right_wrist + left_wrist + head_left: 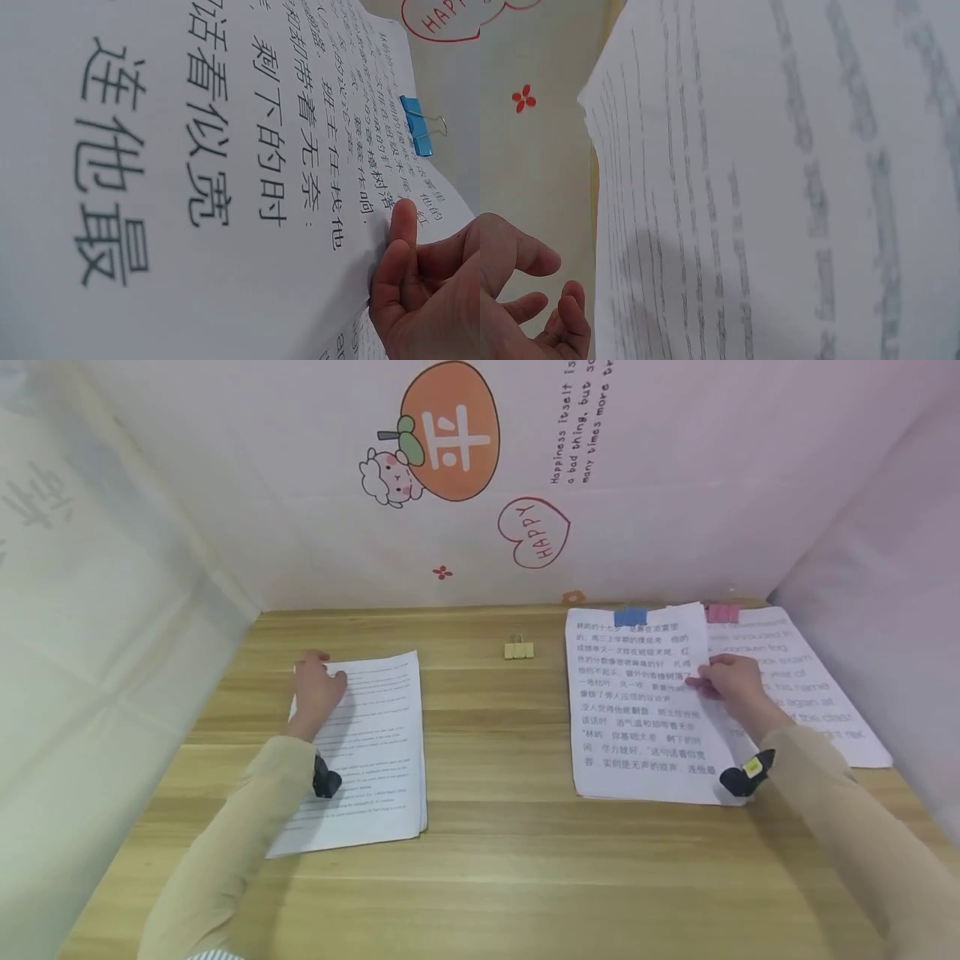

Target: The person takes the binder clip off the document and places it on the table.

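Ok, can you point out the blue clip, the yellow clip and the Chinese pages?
Blue clip (416, 126): right wrist view, on its body.
Yellow clip (519, 651): head view, on its body.
Chinese pages (637, 718): head view, middle of the top sheet.

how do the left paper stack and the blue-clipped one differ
The left stack has small lines of print; the blue-clipped stack has large Chinese characters. The left stack shows no clip; the blue-clipped stack has a blue clip on its top edge. Both are white paper with dark print.

Left papers (378, 752) — print (886, 240) seemingly illegible
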A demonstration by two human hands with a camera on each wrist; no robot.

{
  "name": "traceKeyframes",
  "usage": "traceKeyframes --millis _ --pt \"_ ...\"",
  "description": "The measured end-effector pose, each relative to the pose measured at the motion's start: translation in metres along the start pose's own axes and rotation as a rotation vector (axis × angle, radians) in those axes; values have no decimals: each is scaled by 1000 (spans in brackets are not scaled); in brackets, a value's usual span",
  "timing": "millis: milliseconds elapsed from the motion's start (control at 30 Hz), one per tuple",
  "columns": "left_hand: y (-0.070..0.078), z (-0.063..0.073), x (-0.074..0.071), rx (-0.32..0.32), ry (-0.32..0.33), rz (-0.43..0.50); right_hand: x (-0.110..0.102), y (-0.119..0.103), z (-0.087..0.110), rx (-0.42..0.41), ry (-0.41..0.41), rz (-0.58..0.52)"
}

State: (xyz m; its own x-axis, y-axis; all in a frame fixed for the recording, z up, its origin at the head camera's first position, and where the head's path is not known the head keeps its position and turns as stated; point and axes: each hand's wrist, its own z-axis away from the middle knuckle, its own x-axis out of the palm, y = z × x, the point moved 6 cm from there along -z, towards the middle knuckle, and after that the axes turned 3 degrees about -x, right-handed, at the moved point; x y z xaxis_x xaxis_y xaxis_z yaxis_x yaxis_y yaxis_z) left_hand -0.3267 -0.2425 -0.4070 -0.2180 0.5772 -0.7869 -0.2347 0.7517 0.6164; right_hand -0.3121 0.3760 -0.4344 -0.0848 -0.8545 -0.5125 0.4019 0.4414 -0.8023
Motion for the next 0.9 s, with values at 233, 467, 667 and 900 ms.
traceKeyframes --millis 233,467,667,900 --pt "33 13 27 64 -108 87 22 1 24 -31 -34 -108" --pt "63 31 46 104 -198 127 44 0 43 4 -76 -158" --pt "84 50 68 66 -358 284 65 -5 57 -19 -128 -147" --pt "101 65 92 13 -516 394 91 -12 67 -50 -143 -125"
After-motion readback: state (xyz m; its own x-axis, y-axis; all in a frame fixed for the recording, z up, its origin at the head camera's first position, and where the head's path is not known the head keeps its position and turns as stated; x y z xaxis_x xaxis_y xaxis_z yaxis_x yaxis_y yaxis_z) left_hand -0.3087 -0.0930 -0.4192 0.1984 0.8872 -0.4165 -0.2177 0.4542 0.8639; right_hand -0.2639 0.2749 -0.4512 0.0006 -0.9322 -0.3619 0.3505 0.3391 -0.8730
